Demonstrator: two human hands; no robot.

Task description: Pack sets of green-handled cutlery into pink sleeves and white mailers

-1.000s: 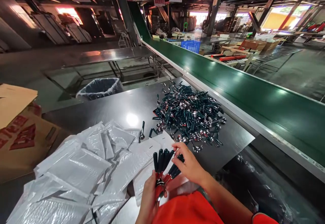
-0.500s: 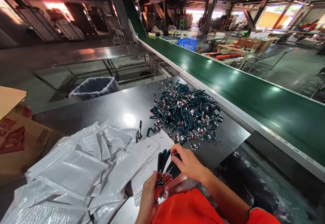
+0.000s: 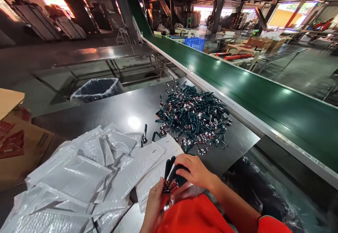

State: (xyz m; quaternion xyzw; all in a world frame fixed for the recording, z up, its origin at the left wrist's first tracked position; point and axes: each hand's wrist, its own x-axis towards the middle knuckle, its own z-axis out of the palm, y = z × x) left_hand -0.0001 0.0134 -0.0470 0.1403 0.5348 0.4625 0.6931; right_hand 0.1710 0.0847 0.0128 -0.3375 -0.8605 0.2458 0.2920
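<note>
My left hand [image 3: 155, 204] is closed round the bowl ends of a bundle of dark-handled spoons [image 3: 171, 176], low in the middle of the view. My right hand [image 3: 192, 171] curls over the handle ends of the same bundle, fingers wrapped on them. Just beyond lies a big heap of green-handled spoons [image 3: 192, 116] on the steel table [image 3: 118, 109]. One loose spoon [image 3: 144, 136] lies left of the heap. White bubble mailers [image 3: 87, 176] are piled to the left of my hands, one flat under the bundle.
A green conveyor belt [image 3: 250, 95] runs along the table's right side. A lined waste bin [image 3: 96, 89] stands behind the table, a cardboard box [image 3: 16, 141] at the left. A blue crate [image 3: 195, 43] and more tables sit far back.
My right hand has slid down over the handle ends, covering more of the fanned handles and drawing them together. The left hand keeps its hold. The camera has dipped slightly.
</note>
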